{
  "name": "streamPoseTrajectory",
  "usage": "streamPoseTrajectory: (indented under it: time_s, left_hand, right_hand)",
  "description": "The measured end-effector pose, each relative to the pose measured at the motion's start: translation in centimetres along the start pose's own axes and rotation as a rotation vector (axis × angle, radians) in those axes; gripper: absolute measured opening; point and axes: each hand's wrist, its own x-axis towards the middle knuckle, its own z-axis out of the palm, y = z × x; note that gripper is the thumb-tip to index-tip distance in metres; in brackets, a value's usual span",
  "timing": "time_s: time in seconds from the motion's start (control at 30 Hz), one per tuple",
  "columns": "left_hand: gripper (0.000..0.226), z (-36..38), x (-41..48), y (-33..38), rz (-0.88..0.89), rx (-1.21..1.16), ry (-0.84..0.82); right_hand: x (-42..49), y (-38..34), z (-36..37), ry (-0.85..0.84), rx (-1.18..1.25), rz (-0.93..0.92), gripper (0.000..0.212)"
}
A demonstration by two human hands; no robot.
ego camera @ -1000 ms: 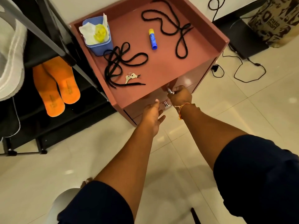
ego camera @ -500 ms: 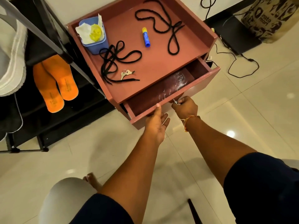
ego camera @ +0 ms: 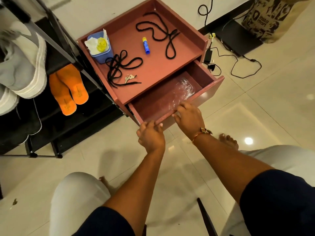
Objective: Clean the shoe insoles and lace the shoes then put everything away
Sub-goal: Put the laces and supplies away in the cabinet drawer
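A pink cabinet (ego camera: 170,68) has its top drawer (ego camera: 153,106) pulled out, with clear plastic film (ego camera: 183,87) lying inside. My left hand (ego camera: 150,135) grips the drawer's front edge near its left end. My right hand (ego camera: 188,116) grips the same edge further right, fingers curled over it. On the cabinet top lie two black shoelaces (ego camera: 121,67) (ego camera: 163,34), a pair of keys (ego camera: 129,77), a blue and yellow stick (ego camera: 146,45) and a blue tub (ego camera: 102,51) holding white tissue and something yellow. Two orange insoles (ego camera: 70,89) lie on the black shoe rack (ego camera: 71,126).
Grey and white shoes (ego camera: 20,65) sit on the rack at the left. Black cables and a charger (ego camera: 231,65) trail over the tiled floor right of the cabinet, beside a black flat device (ego camera: 238,38) and a printed paper bag (ego camera: 272,16). My knees and bare feet are below.
The drawer was shut a second ago and has slid out towards me. My right hand moved from the lock on the drawer front to its top edge; my left hand now grips that edge too.
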Motion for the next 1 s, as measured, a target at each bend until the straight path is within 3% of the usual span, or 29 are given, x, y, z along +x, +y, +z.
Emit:
streamPoseTrajectory:
  time_s: [0.1,0.2,0.5,0.87,1.0]
  left_hand:
    - [0.026,-0.9,0.6,-1.1,0.062,0.151,-0.034]
    - [0.022,-1.7,1.4,-1.3,0.055,-0.005,-0.097]
    - [0.016,-3.0,0.3,-1.2,-0.263,-0.281,-0.221]
    - [0.013,-2.4,-3.4,-2.1,-0.321,-0.279,-0.296]
    - [0.013,-2.2,-5.2,-2.1,-0.316,-0.241,-0.328]
  right_hand:
    - [0.2,0.0,-0.7,-0.04,-0.026,-0.016,0.019]
    - [0.4,-0.2,-1.3,-0.11,-0.068,-0.055,0.021]
    - [1.1,0.3,-3.9,-0.341,-0.134,-0.037,0.011]
    - [-1.2,1.3,-6.5,-0.554,-0.258,-0.03,0.011]
    - [-2.3,1.4,-7.6,-0.612,-0.283,-0.007,0.022]
